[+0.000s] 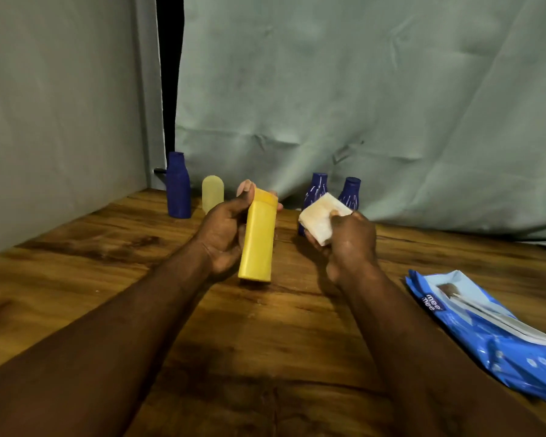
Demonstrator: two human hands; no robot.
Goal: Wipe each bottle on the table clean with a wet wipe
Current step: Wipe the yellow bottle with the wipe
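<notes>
My left hand (223, 234) grips a tall yellow bottle (258, 236), held upright just above the wooden table (76, 279). A folded white wet wipe (320, 217), stained orange-brown, is held by my right hand (352, 241), a little to the right of the bottle and apart from it. At the back of the table stand a tall dark blue bottle (177, 186), a small pale translucent bottle (212, 192), and two dark blue patterned bottles (315, 187) (350, 192), the nearer partly hidden behind the wipe.
A blue wet-wipe pack (492, 329) lies at the table's right edge with its flap lifted. Grey-green cloth (360, 105) hangs behind the table and along its left side, with a dark gap (169, 74) at the corner.
</notes>
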